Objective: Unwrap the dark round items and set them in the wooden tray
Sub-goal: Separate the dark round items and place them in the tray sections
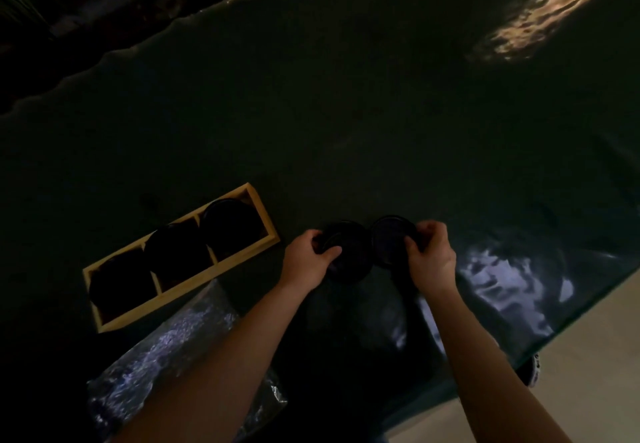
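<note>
Right of the wooden tray (266, 218): left hand (308, 259) grasping one dark disc (349, 252), right hand (431, 256) another disc (391, 238). Advisable: firm rim grip, level carry, empty end compartment.

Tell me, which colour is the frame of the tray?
Light yellowish wood, seen in the head view: tray.

Tray's (180, 262) near compartment too dark
</note>
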A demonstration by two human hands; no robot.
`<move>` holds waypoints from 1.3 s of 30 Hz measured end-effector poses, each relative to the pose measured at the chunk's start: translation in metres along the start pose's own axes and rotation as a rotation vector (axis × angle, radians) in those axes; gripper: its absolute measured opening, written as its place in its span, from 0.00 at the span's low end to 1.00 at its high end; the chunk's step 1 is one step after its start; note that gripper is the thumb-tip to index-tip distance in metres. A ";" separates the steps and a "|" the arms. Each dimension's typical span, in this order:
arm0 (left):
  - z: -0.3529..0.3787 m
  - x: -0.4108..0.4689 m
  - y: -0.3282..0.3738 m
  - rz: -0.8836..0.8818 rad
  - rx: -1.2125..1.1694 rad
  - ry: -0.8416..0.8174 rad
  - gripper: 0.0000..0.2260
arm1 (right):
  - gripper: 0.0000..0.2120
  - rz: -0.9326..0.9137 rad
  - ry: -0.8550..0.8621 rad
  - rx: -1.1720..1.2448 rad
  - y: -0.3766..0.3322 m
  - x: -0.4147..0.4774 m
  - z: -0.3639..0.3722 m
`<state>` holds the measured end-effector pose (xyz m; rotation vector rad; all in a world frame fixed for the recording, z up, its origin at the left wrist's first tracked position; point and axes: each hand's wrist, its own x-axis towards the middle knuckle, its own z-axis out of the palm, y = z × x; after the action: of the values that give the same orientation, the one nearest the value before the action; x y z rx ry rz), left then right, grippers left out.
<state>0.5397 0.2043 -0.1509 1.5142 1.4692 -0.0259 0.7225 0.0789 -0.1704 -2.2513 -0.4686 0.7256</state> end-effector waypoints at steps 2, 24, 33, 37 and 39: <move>-0.002 -0.003 -0.006 -0.015 -0.013 -0.046 0.19 | 0.16 0.028 -0.023 0.039 0.004 -0.001 0.002; -0.088 -0.103 -0.084 0.067 -0.494 0.133 0.14 | 0.09 -0.281 -0.275 0.176 -0.087 -0.139 0.073; -0.114 -0.144 -0.101 0.091 -0.767 0.045 0.27 | 0.07 -0.441 -0.402 0.131 -0.109 -0.184 0.091; -0.117 -0.149 -0.109 0.168 -0.759 0.137 0.23 | 0.09 -0.490 -0.337 0.112 -0.116 -0.191 0.096; -0.117 -0.149 -0.108 0.198 -0.723 0.202 0.13 | 0.09 -0.507 -0.344 0.090 -0.120 -0.189 0.099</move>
<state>0.3491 0.1432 -0.0654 1.0671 1.2724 0.7198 0.5003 0.1142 -0.0735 -1.8112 -1.1004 0.8384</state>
